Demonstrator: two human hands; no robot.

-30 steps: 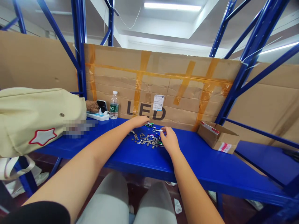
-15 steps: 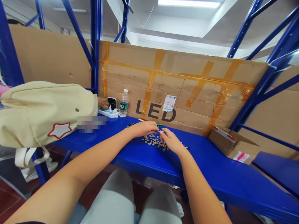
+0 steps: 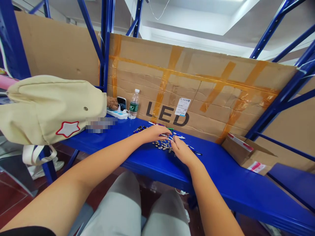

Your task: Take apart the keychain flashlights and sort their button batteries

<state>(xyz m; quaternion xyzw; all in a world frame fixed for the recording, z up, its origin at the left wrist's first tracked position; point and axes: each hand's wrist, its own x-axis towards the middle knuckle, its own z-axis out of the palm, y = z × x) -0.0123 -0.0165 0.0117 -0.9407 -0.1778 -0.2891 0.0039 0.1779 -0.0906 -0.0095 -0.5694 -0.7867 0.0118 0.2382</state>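
My left hand (image 3: pixel 157 132) and my right hand (image 3: pixel 180 150) meet over the blue tabletop, fingers closed in a pinch. Between their fingertips is a small, thin, silvery-white looped piece (image 3: pixel 170 138); it is too small to name. Below them lies a loose scatter of small round coin-like pieces (image 3: pixel 161 145), partly covered by my right hand. Several pens lie just behind the hands, among them a green one (image 3: pixel 170 129). A dark blue pen (image 3: pixel 195 150) lies to the right of my right hand. Small dark pieces (image 3: pixel 139 129) lie left of my left hand.
A water bottle (image 3: pixel 134 104) and a white power strip (image 3: pixel 117 113) with a phone (image 3: pixel 121 102) stand at the back left. A cream bag (image 3: pixel 56 108) lies at the far left. An open cardboard box (image 3: pixel 248 154) sits right. Taped cardboard (image 3: pixel 211 75) walls the back.
The view has tipped down slightly and shifted, so everything sits a little differently in the frame. Both hands stay together, and the looped piece between them shows more plainly.
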